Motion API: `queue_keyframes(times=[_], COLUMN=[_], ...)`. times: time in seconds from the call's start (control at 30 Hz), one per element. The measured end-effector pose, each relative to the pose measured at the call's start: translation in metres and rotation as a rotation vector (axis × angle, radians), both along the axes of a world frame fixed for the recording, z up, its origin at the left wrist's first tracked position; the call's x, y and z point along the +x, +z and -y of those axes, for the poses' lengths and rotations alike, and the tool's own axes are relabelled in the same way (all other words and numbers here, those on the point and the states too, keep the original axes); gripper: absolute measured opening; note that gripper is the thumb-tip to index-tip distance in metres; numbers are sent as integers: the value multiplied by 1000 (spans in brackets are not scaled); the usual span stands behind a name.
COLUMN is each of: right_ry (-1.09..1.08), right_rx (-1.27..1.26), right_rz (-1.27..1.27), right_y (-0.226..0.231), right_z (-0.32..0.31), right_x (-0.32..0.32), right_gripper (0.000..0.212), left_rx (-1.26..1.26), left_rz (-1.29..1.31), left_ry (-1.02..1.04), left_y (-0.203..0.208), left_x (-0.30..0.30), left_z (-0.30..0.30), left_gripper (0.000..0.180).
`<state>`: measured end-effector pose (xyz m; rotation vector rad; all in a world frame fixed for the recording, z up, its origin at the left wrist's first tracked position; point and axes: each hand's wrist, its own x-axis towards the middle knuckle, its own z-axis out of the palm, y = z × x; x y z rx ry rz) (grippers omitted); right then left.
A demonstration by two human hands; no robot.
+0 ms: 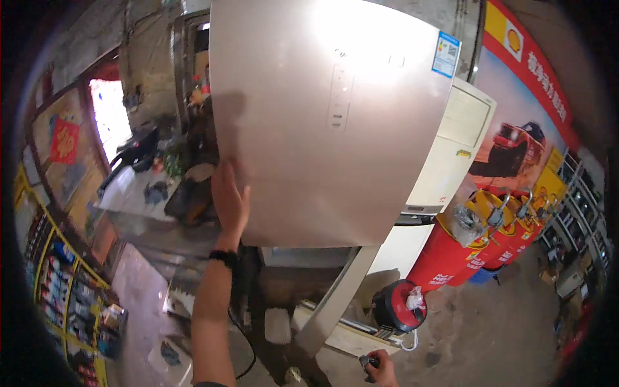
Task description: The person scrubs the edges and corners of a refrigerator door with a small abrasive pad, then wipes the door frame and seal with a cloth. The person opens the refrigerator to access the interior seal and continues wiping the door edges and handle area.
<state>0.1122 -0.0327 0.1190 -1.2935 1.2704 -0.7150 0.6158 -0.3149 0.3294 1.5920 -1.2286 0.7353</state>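
Observation:
A large shiny pinkish-beige refrigerator door [309, 168] with a small control strip and a blue-edged label fills the upper middle. My left hand [232, 200] lies flat against its lower left side, fingers stretched upward. A black band circles that wrist. At the bottom edge, my right hand [382, 369] is closed around a small dark thing [369, 364] whose kind I cannot make out. Below the door runs a slanting beige panel [338, 303], next to a dark opening. A red and black round appliance [401, 307], like a rice cooker, sits just beyond my right hand.
A cream upright cabinet [454, 142] stands to the right, beside several red drums [445, 258] with yellow tops and pumps. A cluttered table [138, 193] is at left, and yellow shelving [64, 290] with bottles at far left. A black cable [251, 348] trails across the floor.

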Motion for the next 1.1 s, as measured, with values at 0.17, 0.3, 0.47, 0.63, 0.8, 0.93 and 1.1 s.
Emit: queue_keyframes(times=[0.17,0.3,0.47,0.63,0.8,0.93,1.1], right_ry=[-200,-72,63,80,131,325,380], right_rx=[57,-242,-276,148,114,-78,110], right_rz=[-10,-234,-216,-137,-240,-265,-176], right_y=[7,6,6,13,-2,-25,-37], right_z=[25,36,41,40,53,75,99], right_x=[34,54,76,83,78,82,89], right_gripper=[24,32,27,23,20,20,21], left_rx=[266,226,291,612,903,974,952], left_rz=[26,111,-95,-214,-313,-241,-268], left_ry=[66,-39,-440,-992,-972,-788,-545], left_y=[7,11,-56,-175,-222,-227,-230], left_x=[-23,-9,-18,-87,-159,-191,-174], left_z=[3,-8,-46,-163,-249,-261,-253], left_gripper=[81,81,43,62,105,103,87])
